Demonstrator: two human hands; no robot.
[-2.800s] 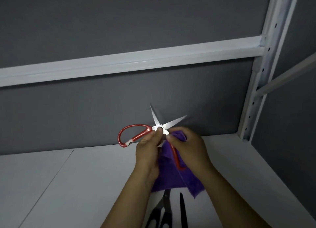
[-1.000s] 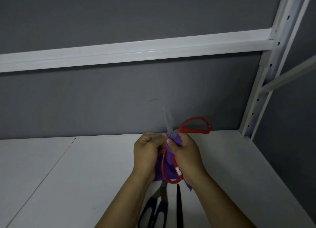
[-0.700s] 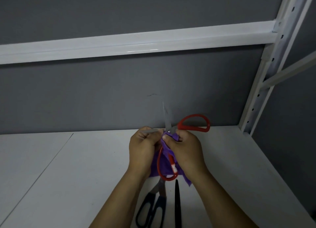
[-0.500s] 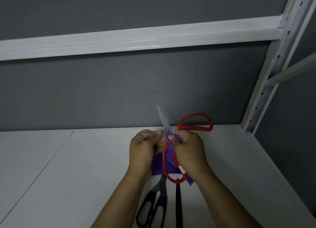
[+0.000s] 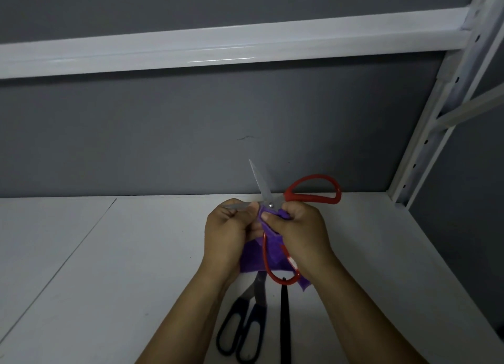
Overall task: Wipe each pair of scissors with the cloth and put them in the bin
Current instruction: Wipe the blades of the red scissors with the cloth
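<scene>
1. Position of the work piece. The red-handled scissors [image 5: 264, 185] are held in the air above the white shelf [image 5: 131, 254], in front of the grey wall [image 5: 177, 134]. They are spread open. One blade points up and slightly left. The other blade points left and passes under the fingers of the left hand [image 5: 227, 228]. One red handle loop extends to the right above the right hand [image 5: 301, 231]. The second loop hangs downward between the wrists.

2. State of the hands. The left hand is clenched around the left-pointing blade, and only a short section of that blade shows past the knuckles. The right hand pinches the purple cloth [image 5: 256, 258] with curled fingers and thumb, just below the pivot screw. The cloth is bunched at the pinch and hangs down between both hands, behind the lower handle loop.

3. Items on the shelf. The dark-handled scissors [image 5: 244, 332] lie flat between the forearms with the blades closed and pointing away from the person. The blade tips are hidden under the cloth. A slender black object [image 5: 285, 322] lies just to their right, parallel to them. Its type cannot be determined.

4. Surrounding structure. A white beam [image 5: 245, 47] runs across the wall. It joins a white perforated upright [image 5: 433, 123] at the right.
</scene>
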